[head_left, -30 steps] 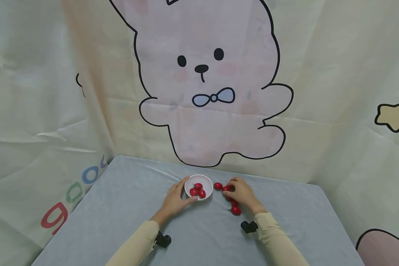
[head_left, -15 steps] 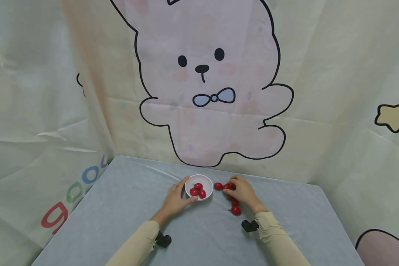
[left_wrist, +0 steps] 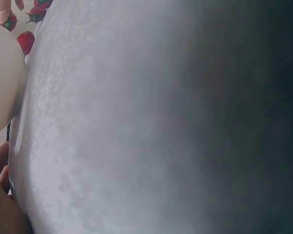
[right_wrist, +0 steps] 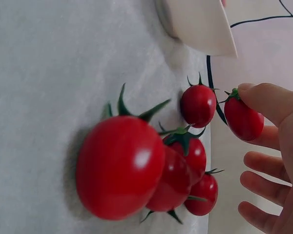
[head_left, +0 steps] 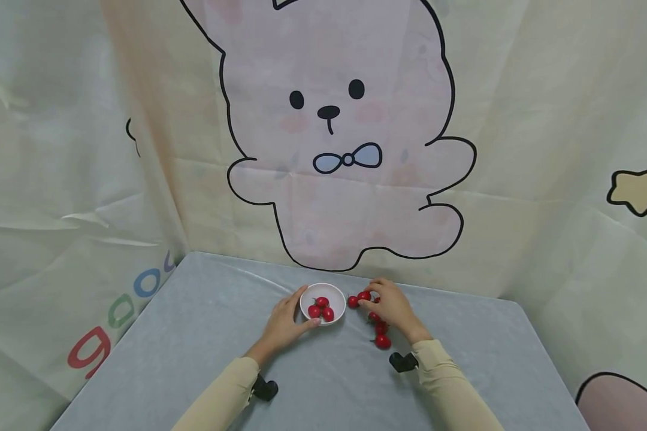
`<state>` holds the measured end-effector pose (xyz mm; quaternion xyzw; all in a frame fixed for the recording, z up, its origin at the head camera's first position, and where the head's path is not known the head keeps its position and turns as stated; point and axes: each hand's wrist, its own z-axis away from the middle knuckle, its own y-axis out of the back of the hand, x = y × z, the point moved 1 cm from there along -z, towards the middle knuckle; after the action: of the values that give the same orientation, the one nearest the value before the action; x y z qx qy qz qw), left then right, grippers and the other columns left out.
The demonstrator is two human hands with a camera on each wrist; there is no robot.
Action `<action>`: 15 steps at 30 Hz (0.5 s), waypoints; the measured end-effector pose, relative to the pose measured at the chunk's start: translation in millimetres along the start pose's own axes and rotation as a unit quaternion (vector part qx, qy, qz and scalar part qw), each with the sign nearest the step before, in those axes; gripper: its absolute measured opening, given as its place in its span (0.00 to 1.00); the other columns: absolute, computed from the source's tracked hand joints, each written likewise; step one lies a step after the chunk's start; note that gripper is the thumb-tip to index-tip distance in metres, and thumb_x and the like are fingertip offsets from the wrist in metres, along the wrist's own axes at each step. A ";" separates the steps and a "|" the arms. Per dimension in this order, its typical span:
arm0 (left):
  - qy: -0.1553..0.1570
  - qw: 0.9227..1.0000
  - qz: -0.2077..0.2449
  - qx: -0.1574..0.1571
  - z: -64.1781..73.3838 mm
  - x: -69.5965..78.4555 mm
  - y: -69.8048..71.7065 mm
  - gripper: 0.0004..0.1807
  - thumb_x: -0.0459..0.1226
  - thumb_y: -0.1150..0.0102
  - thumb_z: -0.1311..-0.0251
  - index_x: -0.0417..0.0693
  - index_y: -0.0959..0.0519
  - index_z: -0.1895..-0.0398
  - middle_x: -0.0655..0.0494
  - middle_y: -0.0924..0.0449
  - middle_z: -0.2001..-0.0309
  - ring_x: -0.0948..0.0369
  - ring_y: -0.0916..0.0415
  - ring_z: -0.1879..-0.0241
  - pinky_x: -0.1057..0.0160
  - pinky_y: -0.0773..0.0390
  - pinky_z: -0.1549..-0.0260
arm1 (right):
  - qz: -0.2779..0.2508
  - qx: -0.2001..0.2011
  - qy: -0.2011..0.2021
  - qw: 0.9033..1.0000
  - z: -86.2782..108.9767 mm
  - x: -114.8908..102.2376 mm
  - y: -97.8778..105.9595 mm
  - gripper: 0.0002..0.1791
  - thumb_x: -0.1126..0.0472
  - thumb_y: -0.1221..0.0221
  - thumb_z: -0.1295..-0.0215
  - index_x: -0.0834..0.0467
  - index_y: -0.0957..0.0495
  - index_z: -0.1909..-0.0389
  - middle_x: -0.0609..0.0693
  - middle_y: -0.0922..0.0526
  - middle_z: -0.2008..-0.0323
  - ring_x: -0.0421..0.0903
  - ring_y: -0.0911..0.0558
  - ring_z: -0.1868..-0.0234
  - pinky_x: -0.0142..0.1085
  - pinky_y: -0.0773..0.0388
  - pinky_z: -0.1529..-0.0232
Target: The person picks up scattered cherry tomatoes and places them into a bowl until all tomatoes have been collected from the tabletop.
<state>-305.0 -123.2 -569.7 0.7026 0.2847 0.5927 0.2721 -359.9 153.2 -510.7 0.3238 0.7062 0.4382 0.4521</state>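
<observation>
- The right hand (head_left: 392, 307) pinches one cherry tomato (right_wrist: 243, 120) between thumb and fingertip (right_wrist: 263, 97), lifted just off the cloth; the other fingers hang loose below it.
- The held tomato (head_left: 363, 296) sits at about 3 o'clock from the bowl (head_left: 322, 303), near its rim but apart from it.
- Judging by its look, it is light, smooth and a little slippery, with a thin skin that would split under a hard squeeze; a soft pinch across the round middle, clear of the green stem cap, seems the safest hold.
- Another tomato (head_left: 353, 301) lies between the held one and the bowl; a loose tomato cluster (right_wrist: 151, 168) lies on the cloth at about 5 o'clock from the hand, touching one another.
- The left hand (head_left: 283, 323) cups the bowl from 8 o'clock, fingers curled round its rim, holding it steady.
- Three tomatoes in the bowl (head_left: 320, 308) are already there.
- All rests on a grey tablecloth (head_left: 194, 335), with a rabbit backdrop (head_left: 334, 149) at 12 o'clock.
</observation>
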 end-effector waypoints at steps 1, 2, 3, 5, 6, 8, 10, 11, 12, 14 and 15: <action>0.001 1.000 0.001 -0.001 0.3 0.0 0.3 0.51 0.70 0.41 0.58 0.73 0.47 0.29 0.53 0.34 0.32 0.49 0.38 0.34 0.39 0.34 0.40 | -0.001 -0.001 0.001 1.000 -0.6 -0.9 -0.2 0.21 0.42 0.36 0.46 0.51 0.18 0.57 0.53 0.22 0.47 0.52 0.23 0.46 0.49 0.25 0.44; 0.001 1.000 0.001 0.000 0.7 0.0 0.6 0.51 0.70 0.42 0.58 0.73 0.47 0.29 0.53 0.34 0.32 0.49 0.38 0.34 0.39 0.34 0.40 | 0.000 -0.001 0.002 1.000 -1.2 -1.9 -0.5 0.21 0.41 0.36 0.46 0.51 0.18 0.57 0.53 0.22 0.46 0.52 0.23 0.46 0.49 0.25 0.44; 0.001 1.000 0.000 0.000 1.0 -0.2 0.7 0.51 0.70 0.42 0.58 0.72 0.47 0.29 0.54 0.34 0.32 0.49 0.38 0.34 0.39 0.34 0.40 | 0.000 -0.001 0.002 1.000 -1.7 -3.0 -0.5 0.21 0.41 0.36 0.46 0.50 0.18 0.57 0.52 0.22 0.46 0.52 0.23 0.45 0.49 0.25 0.44; 0.001 1.000 -0.001 0.000 1.3 -0.6 0.8 0.51 0.70 0.41 0.58 0.72 0.47 0.29 0.54 0.34 0.32 0.48 0.38 0.34 0.39 0.34 0.40 | 0.002 -0.002 0.003 1.000 -2.5 -5.5 -0.3 0.21 0.41 0.36 0.46 0.49 0.18 0.57 0.51 0.23 0.46 0.52 0.23 0.45 0.49 0.25 0.44; 0.001 1.000 -0.002 -0.001 1.4 -0.8 0.8 0.51 0.70 0.42 0.58 0.72 0.47 0.29 0.54 0.34 0.32 0.49 0.38 0.34 0.39 0.34 0.39 | -0.002 -0.002 0.003 1.000 -2.8 -7.1 0.3 0.20 0.41 0.36 0.46 0.49 0.18 0.58 0.51 0.23 0.46 0.52 0.24 0.44 0.49 0.25 0.44; 0.002 1.000 -0.004 -0.001 1.5 -1.4 0.5 0.51 0.70 0.42 0.58 0.73 0.47 0.29 0.54 0.34 0.32 0.49 0.38 0.34 0.39 0.35 0.39 | -0.005 0.000 0.010 1.000 -3.3 -10.8 1.5 0.21 0.41 0.36 0.46 0.50 0.18 0.57 0.51 0.23 0.45 0.52 0.24 0.44 0.49 0.25 0.44; 0.000 1.000 -0.004 0.002 1.1 -1.6 0.3 0.50 0.70 0.42 0.58 0.73 0.47 0.29 0.54 0.34 0.32 0.49 0.38 0.34 0.39 0.34 0.40 | -0.009 0.003 0.015 1.000 -3.9 -14.7 3.2 0.21 0.41 0.36 0.46 0.50 0.18 0.57 0.51 0.23 0.45 0.52 0.24 0.44 0.49 0.25 0.44; -0.001 1.000 -0.003 0.004 0.9 -1.5 0.1 0.50 0.70 0.41 0.57 0.73 0.47 0.29 0.54 0.34 0.32 0.49 0.38 0.34 0.39 0.34 0.40 | -0.013 0.005 0.018 1.000 -4.3 -16.6 3.9 0.21 0.41 0.36 0.46 0.50 0.18 0.57 0.51 0.23 0.46 0.52 0.24 0.44 0.49 0.25 0.44; -0.003 1.000 -0.002 0.005 0.8 -1.2 0.2 0.50 0.69 0.41 0.57 0.73 0.47 0.29 0.54 0.34 0.33 0.49 0.38 0.34 0.39 0.34 0.40 | -0.017 0.008 0.022 1.000 -4.6 -18.6 4.4 0.20 0.42 0.36 0.46 0.50 0.18 0.57 0.52 0.23 0.46 0.53 0.24 0.44 0.49 0.26 0.44; -0.006 1.000 -0.002 0.007 0.7 -0.8 0.3 0.50 0.69 0.40 0.57 0.73 0.47 0.29 0.53 0.33 0.33 0.48 0.37 0.34 0.39 0.34 0.40 | -0.017 0.013 0.030 0.999 -5.5 -21.8 4.3 0.20 0.42 0.35 0.46 0.50 0.18 0.58 0.52 0.22 0.46 0.53 0.24 0.45 0.49 0.26 0.44; -0.007 1.000 -0.003 0.007 0.8 -0.8 0.2 0.50 0.69 0.41 0.57 0.73 0.47 0.29 0.53 0.33 0.33 0.48 0.37 0.35 0.39 0.34 0.40 | -0.017 0.015 0.032 0.999 -5.9 -23.1 4.0 0.19 0.42 0.35 0.47 0.49 0.18 0.58 0.52 0.22 0.47 0.52 0.24 0.45 0.48 0.25 0.44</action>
<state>-304.3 -124.0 -570.3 0.7076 0.2890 0.5850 0.2713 -356.3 133.1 -497.6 0.3045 0.7319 0.4303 0.4318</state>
